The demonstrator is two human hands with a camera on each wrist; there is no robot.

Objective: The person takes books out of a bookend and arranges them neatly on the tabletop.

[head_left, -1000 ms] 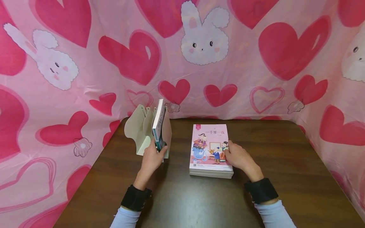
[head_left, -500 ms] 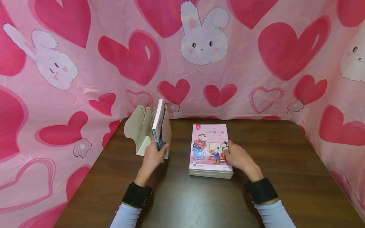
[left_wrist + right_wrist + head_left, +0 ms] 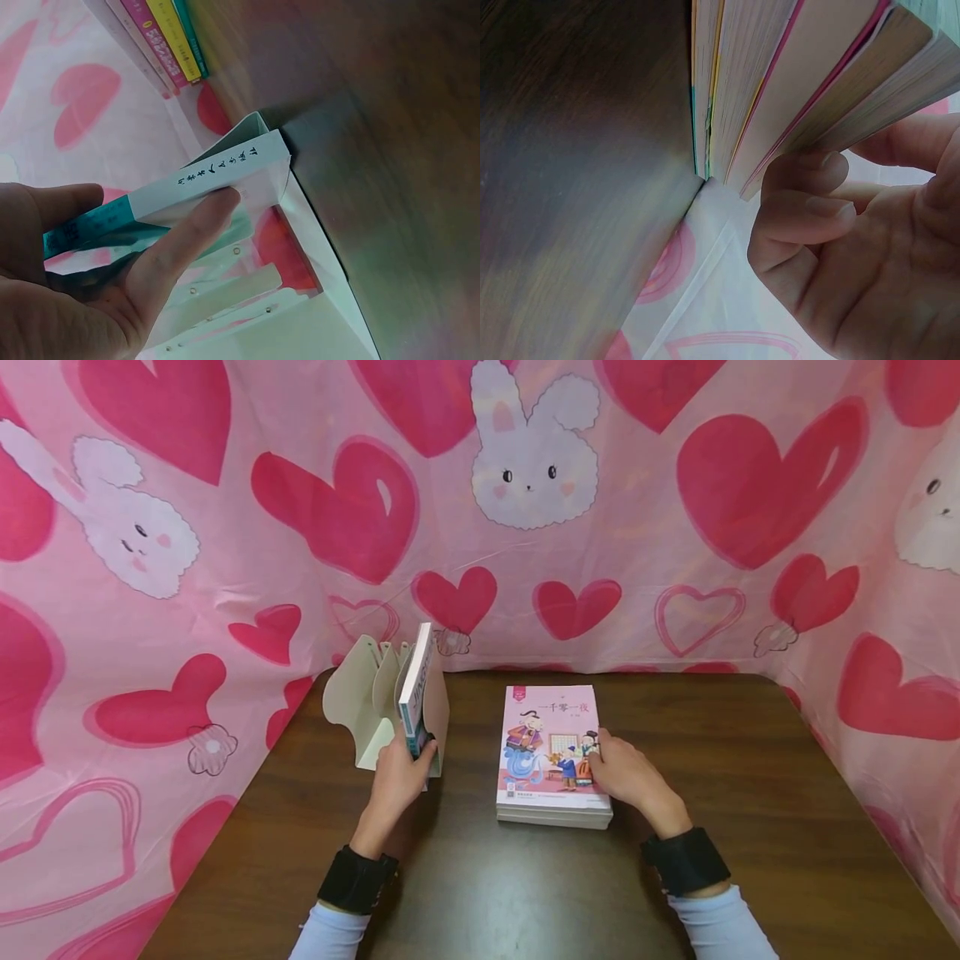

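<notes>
A beige file holder point(image 3: 360, 697) with several upright dividers stands at the left of the table. In its right-hand slot is a thick book point(image 3: 415, 693) with a white and teal spine, standing upright. My left hand point(image 3: 397, 781) grips this book low on the spine, thumb on its right side; in the left wrist view a finger point(image 3: 184, 244) stretches along the white spine. A pink-covered storybook point(image 3: 551, 727) lies on top of a stack of books. My right hand point(image 3: 633, 777) holds its right edge, with curled fingers point(image 3: 802, 217) against the page edges in the right wrist view.
The dark wooden table point(image 3: 495, 893) carries both the holder and the stack. A pink cloth point(image 3: 630, 552) with hearts and rabbits hangs behind it and at both sides. Coloured spines point(image 3: 161, 45) of the stack show in the left wrist view.
The head view has shifted very slightly. Both hands stay at the same books, and the holder and stack stay in place.
</notes>
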